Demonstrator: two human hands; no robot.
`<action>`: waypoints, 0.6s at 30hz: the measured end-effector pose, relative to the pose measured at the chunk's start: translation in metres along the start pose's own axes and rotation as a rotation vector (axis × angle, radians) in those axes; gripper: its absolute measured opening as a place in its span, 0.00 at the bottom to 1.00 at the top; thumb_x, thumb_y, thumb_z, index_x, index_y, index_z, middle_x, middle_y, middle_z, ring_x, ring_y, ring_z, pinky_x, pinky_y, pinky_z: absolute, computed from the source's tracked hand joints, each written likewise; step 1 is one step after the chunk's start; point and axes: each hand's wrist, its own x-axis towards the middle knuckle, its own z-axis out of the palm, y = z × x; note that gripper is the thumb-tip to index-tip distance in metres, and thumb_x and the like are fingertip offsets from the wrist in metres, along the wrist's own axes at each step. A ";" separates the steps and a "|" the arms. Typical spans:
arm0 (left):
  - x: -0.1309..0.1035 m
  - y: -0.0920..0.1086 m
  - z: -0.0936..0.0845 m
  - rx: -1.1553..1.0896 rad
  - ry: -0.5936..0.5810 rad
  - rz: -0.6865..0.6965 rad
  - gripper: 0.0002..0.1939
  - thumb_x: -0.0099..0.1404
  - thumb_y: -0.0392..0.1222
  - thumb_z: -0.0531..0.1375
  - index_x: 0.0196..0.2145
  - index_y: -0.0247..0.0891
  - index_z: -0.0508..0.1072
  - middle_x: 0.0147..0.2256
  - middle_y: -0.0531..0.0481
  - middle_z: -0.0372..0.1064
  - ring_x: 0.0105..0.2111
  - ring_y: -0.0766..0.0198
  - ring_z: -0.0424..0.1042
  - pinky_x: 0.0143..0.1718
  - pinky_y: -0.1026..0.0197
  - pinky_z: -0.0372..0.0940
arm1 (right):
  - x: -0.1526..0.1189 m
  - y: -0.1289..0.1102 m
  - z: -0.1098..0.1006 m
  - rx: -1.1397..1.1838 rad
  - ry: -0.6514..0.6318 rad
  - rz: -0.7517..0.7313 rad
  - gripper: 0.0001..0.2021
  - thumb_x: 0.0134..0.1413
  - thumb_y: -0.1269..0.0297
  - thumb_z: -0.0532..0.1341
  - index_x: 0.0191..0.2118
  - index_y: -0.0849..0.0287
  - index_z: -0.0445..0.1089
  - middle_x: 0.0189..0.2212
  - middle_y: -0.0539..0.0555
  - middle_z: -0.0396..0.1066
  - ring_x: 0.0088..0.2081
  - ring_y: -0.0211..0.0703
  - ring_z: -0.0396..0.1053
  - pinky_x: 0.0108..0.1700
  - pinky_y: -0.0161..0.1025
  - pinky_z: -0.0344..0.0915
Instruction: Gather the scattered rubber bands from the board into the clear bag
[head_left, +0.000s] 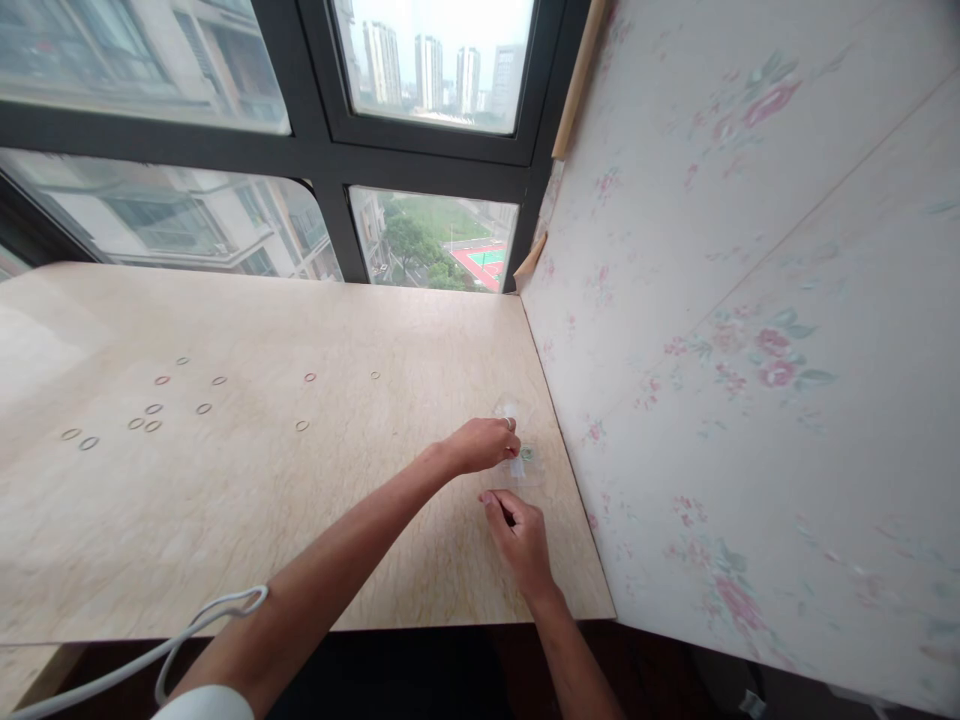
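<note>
Near the right end of the marble-look ledge, a clear plastic container holds something small and greenish. My left hand reaches over it from the left, fingers closed together at its edge; what they grip, if anything, is too small to name. Just below, nearer the front edge, my right hand has thumb and forefinger pinched together, and I cannot make out anything between them. Several thin rings lie apart on the ledge to the left, among them a red ring, a small pale ring and a dark green ring.
The ledge ends at a dark-framed window behind and a flowered wall on the right. A white cable loops beside my left forearm at the front left.
</note>
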 end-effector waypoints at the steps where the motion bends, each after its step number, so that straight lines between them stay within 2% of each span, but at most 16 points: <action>1: 0.000 -0.001 0.000 -0.019 0.015 -0.002 0.09 0.62 0.34 0.55 0.30 0.39 0.76 0.35 0.48 0.69 0.31 0.64 0.69 0.29 0.64 0.58 | 0.000 0.000 0.000 0.002 -0.001 0.000 0.18 0.61 0.56 0.52 0.28 0.60 0.73 0.22 0.51 0.70 0.24 0.38 0.65 0.28 0.33 0.60; 6: 0.002 -0.003 -0.003 -0.132 0.125 -0.007 0.09 0.63 0.35 0.54 0.35 0.38 0.76 0.37 0.47 0.70 0.33 0.64 0.69 0.34 0.64 0.60 | 0.001 0.000 0.000 -0.007 -0.003 0.003 0.18 0.61 0.56 0.52 0.28 0.60 0.73 0.20 0.50 0.69 0.23 0.38 0.64 0.28 0.33 0.60; 12: 0.010 0.005 -0.002 -0.215 0.175 -0.009 0.10 0.65 0.37 0.55 0.36 0.37 0.76 0.36 0.46 0.70 0.32 0.65 0.69 0.36 0.62 0.62 | 0.000 0.002 0.001 0.007 0.002 -0.007 0.17 0.61 0.58 0.52 0.32 0.60 0.74 0.22 0.52 0.72 0.25 0.40 0.67 0.31 0.34 0.63; 18: 0.013 0.005 0.005 -0.190 0.235 -0.074 0.15 0.64 0.35 0.54 0.46 0.39 0.74 0.45 0.44 0.68 0.35 0.64 0.70 0.41 0.59 0.64 | 0.000 0.003 0.000 0.006 0.012 -0.016 0.16 0.60 0.58 0.52 0.33 0.60 0.75 0.24 0.52 0.73 0.25 0.39 0.67 0.30 0.34 0.63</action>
